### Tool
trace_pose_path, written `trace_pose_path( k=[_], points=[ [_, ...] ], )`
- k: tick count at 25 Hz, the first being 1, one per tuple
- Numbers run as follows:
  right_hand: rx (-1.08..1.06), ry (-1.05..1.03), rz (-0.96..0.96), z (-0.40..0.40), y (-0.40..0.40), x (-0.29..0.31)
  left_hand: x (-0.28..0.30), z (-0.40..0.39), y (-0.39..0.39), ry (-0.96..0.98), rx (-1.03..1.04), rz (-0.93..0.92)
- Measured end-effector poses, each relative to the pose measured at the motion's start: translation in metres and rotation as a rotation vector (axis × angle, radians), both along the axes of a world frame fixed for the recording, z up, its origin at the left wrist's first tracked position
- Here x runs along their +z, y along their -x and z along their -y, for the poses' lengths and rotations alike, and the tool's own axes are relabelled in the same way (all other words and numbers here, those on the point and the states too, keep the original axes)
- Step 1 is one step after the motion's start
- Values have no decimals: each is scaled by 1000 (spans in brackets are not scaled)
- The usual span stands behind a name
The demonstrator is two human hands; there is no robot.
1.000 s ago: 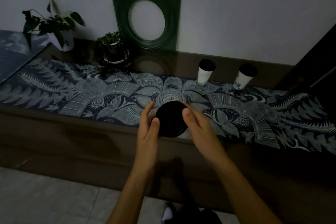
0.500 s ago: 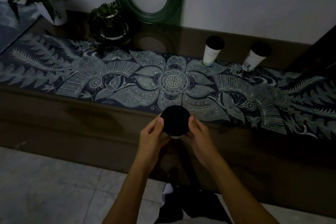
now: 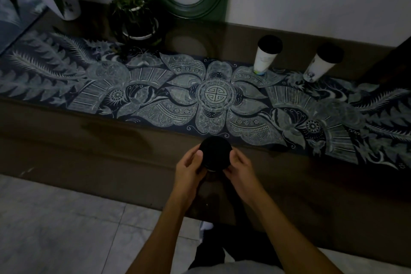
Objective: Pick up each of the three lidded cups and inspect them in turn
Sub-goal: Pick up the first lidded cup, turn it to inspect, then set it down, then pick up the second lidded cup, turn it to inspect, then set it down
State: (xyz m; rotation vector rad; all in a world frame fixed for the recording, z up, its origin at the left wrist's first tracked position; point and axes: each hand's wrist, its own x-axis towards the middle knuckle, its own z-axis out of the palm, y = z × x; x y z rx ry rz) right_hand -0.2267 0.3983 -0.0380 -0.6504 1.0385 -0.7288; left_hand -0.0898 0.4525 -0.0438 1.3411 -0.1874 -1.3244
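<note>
Above the table's near edge (image 3: 111, 169), both hands grip a cup (image 3: 215, 154).

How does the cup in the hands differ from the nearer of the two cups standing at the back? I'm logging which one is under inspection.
The held cup is gripped by the left hand and right hand; the back cup stands untouched on the table. The held cup sits by the table's near edge, the back cup toward the wall. The held cup shows mostly its lid, the back cup its white side. Both have black lids.
</note>
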Motion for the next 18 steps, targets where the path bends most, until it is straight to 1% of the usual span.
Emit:
trace_pose_path(
  k=[3,6,9,11,12,13,15,18],
  points=[
    [2,1,-26,1,0,-2,-1,2,-1,-19,0,26],
    [25,19,-38,1,1,-3,-5,2,-3,-18,1,15],
    [9,23,-49,4,3,0,-8,3,-7,26,-14,-2],
    [15,54,-128,8,7,10,-3,5,-14,57,-25,24],
    [46,103,-210,11,10,18,4,7,-18,71,-37,85],
    [89,171,-316,15,14,27,12,10,-21,84,-55,200],
    [128,366,-512,25,22,47,33,20,-28,141,-134,531],
    [151,741,-833,49,35,75,70,45,-35,216,-271,1002]
  ],
)
